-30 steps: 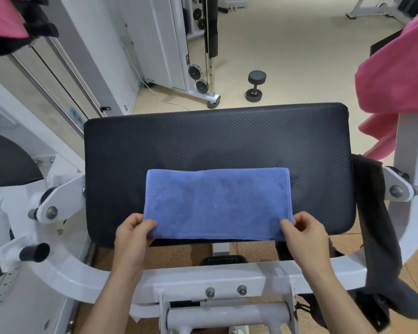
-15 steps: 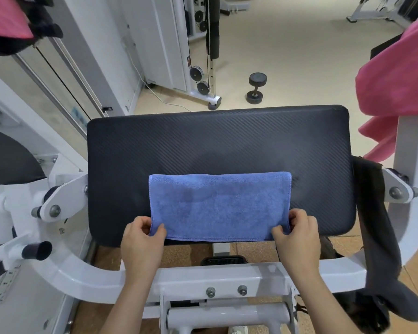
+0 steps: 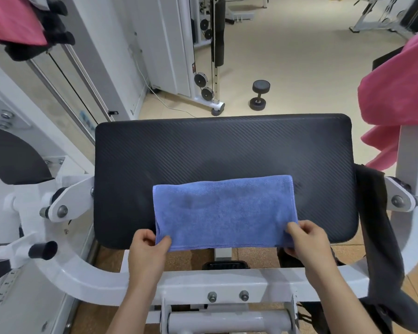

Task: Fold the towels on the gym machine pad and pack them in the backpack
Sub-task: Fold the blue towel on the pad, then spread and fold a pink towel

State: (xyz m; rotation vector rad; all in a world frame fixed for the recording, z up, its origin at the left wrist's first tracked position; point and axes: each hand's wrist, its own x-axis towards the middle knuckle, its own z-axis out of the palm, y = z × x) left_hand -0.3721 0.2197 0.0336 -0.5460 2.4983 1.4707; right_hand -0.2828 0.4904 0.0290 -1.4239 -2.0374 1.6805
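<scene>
A folded blue towel (image 3: 223, 213) lies on the near part of the black machine pad (image 3: 225, 145), its near edge hanging just over the pad's front. My left hand (image 3: 146, 251) pinches the towel's near left corner. My right hand (image 3: 308, 242) pinches the near right corner. A pink towel (image 3: 396, 97) hangs over the white frame at the right, and another pink cloth (image 3: 12, 20) shows at the top left. A black bag or strap (image 3: 381, 239), possibly the backpack, hangs at the pad's right side.
The white machine frame (image 3: 227, 283) crosses in front of me below the pad. A black dumbbell (image 3: 259, 94) lies on the beige floor beyond the pad, next to a white cable machine (image 3: 203, 68).
Both hands have slid inward along the towel's near edge and now pinch its corners. The towel's near edge has drawn slightly toward me.
</scene>
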